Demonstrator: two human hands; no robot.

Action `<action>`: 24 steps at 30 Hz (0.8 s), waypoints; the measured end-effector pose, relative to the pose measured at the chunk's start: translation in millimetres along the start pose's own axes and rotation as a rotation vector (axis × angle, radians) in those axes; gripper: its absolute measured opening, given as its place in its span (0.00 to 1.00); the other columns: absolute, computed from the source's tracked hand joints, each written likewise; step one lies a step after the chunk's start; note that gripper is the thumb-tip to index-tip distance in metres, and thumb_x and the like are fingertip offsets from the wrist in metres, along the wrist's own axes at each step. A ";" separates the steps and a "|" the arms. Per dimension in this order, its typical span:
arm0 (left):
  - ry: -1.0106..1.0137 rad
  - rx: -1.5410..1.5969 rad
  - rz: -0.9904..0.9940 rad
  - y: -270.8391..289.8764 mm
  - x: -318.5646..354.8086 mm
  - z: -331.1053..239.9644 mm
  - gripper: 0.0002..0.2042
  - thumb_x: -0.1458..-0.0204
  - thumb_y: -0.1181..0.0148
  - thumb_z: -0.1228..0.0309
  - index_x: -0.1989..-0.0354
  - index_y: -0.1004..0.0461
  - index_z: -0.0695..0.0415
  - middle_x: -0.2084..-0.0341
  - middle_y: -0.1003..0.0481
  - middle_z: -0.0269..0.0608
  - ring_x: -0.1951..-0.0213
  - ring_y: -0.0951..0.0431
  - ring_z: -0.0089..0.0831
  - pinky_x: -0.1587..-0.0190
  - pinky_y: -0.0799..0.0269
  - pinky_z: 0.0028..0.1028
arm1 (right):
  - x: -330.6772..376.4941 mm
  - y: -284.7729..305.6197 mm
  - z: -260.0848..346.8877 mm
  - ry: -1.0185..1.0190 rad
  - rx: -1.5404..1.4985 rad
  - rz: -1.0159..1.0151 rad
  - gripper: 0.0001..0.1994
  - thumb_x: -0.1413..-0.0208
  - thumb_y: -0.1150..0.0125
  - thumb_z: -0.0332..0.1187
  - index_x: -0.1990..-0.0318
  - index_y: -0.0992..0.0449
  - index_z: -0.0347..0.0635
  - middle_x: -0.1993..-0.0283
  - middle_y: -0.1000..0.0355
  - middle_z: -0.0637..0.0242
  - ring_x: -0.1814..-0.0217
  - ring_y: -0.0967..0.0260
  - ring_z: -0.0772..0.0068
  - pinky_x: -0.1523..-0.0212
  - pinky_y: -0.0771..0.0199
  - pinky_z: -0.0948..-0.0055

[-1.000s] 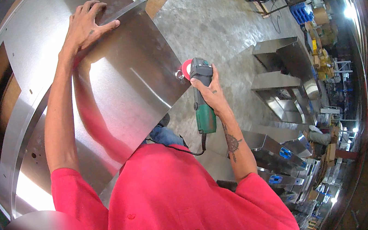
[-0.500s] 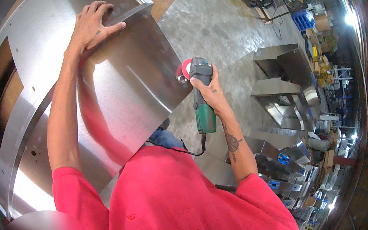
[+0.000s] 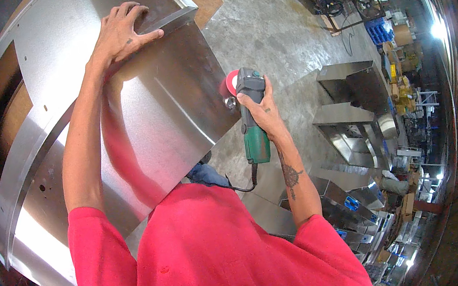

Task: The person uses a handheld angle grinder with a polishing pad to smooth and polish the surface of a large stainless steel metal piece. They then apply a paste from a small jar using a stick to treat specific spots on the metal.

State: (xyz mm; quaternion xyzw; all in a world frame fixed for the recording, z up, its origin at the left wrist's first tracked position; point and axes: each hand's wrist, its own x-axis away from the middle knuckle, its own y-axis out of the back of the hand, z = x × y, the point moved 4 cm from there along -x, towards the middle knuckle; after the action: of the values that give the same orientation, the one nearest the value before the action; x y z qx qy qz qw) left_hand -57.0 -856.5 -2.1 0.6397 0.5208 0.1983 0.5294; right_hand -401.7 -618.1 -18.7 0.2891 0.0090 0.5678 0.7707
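Note:
A large brushed sheet-metal housing point(image 3: 160, 105) fills the left and middle, with a raised lip running across its upper part. My left hand point(image 3: 123, 32) is closed over that lip, fingers bent on the far side and thumb stretched along the near side. In my right hand point(image 3: 263, 106) is a green and black angle grinder point(image 3: 256, 139), held upright by its head and body. Its red and white disc point(image 3: 232, 83) sits at the housing's right edge, just above a small round hole point(image 3: 229, 103). Whether the disc touches the metal I cannot tell.
The grinder's black cord point(image 3: 246, 188) runs down and left past my trouser leg. Several folded metal parts point(image 3: 346, 113) stand on the concrete floor point(image 3: 279, 38) at the right. Beyond lie a blue crate point(image 3: 378, 30) and shelves of supplies. Cardboard point(image 3: 206, 1) shows behind the housing.
The housing and my left hand appear slightly further right in the view. The grinder's disc has shifted a little up relative to the round hole, which now shows more clearly.

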 end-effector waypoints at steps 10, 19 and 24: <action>0.004 0.028 0.019 0.2 -2.5 -2.1 0.41 0.48 0.32 0.34 0.34 0.23 0.52 0.31 0.30 0.44 0.28 0.34 0.46 0.25 0.41 0.49 | -9.7 -3.1 7.2 0.041 -0.008 0.001 0.60 0.43 0.23 0.47 0.16 0.62 0.36 0.34 0.30 0.47 0.44 0.23 0.62 0.53 0.17 0.65; 0.013 0.037 0.028 1.5 -0.7 -5.8 0.43 0.49 0.32 0.33 0.33 0.24 0.53 0.31 0.31 0.45 0.28 0.34 0.46 0.25 0.41 0.49 | -10.1 -5.4 22.0 0.055 0.006 0.007 0.59 0.43 0.23 0.47 0.16 0.61 0.35 0.32 0.32 0.47 0.45 0.23 0.63 0.53 0.17 0.65; 0.005 0.040 0.050 -1.1 1.9 -6.0 0.43 0.49 0.32 0.32 0.33 0.23 0.53 0.31 0.31 0.46 0.28 0.34 0.46 0.26 0.41 0.50 | -14.5 -6.8 16.1 0.082 0.030 0.009 0.60 0.43 0.23 0.48 0.16 0.62 0.34 0.35 0.30 0.50 0.47 0.23 0.65 0.54 0.17 0.66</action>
State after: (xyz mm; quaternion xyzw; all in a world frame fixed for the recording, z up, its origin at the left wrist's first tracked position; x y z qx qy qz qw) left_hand -61.6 -852.1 -1.4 0.6624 0.5099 0.2024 0.5101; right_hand -395.4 -639.2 -13.0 0.2773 0.0477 0.5823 0.7627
